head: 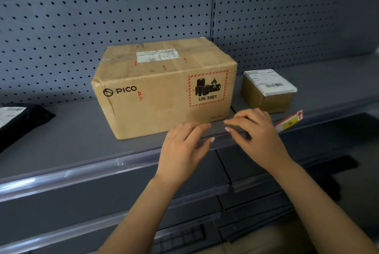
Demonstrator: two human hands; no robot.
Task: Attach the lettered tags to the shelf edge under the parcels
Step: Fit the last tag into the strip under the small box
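Tag [197, 146] is nearly hidden, only a red sliver showing at the shelf edge [82, 172] below the box [164, 93], between the left hand's [184, 145] fingers [194, 128], straight and together on the lip with the thumb under, and the right hand's [258, 132] fingers [235, 123], bent over the lip; whether either pinches it I cannot tell. To seat it well, I judge, keep it level, centre it under the box, then press outward from the middle. A second tag [289, 123] sits on the edge to the right, under the small parcel [268, 91].
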